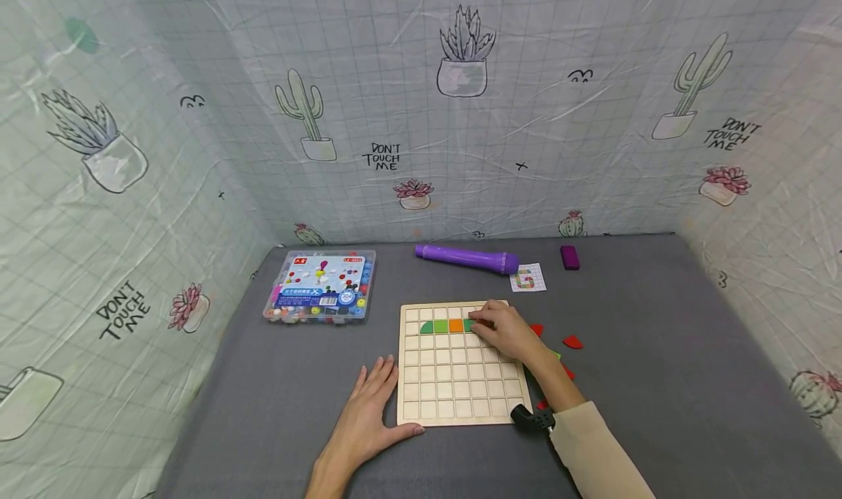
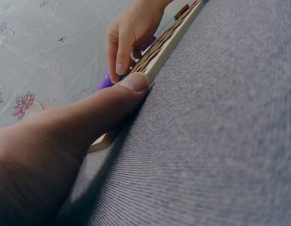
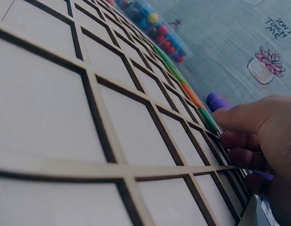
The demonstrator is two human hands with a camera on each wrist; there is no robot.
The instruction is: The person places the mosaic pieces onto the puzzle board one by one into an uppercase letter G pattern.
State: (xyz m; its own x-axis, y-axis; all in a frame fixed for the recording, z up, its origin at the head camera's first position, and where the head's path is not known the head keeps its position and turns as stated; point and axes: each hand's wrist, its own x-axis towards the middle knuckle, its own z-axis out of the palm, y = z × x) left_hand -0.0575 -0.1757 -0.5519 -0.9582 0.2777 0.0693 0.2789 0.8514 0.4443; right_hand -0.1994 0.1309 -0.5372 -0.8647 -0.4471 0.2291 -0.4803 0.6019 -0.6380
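Head view: right hand (image 1: 505, 332) fingers press a green tile (image 1: 469, 325) into the wooden grid board (image 1: 454, 382); left hand (image 1: 368, 411), flat and open, steadies its edge. Slackened bracing could let the board slide, misseating the tile.

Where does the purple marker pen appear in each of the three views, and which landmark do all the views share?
Head view: the purple marker pen lies on the grey cloth behind the wooden grid board, near the back wall.
Left wrist view: a small purple patch shows beyond the left thumb, beside the board's edge.
Right wrist view: its rounded purple end shows above the right hand.
Shared landmark: the wooden grid board.
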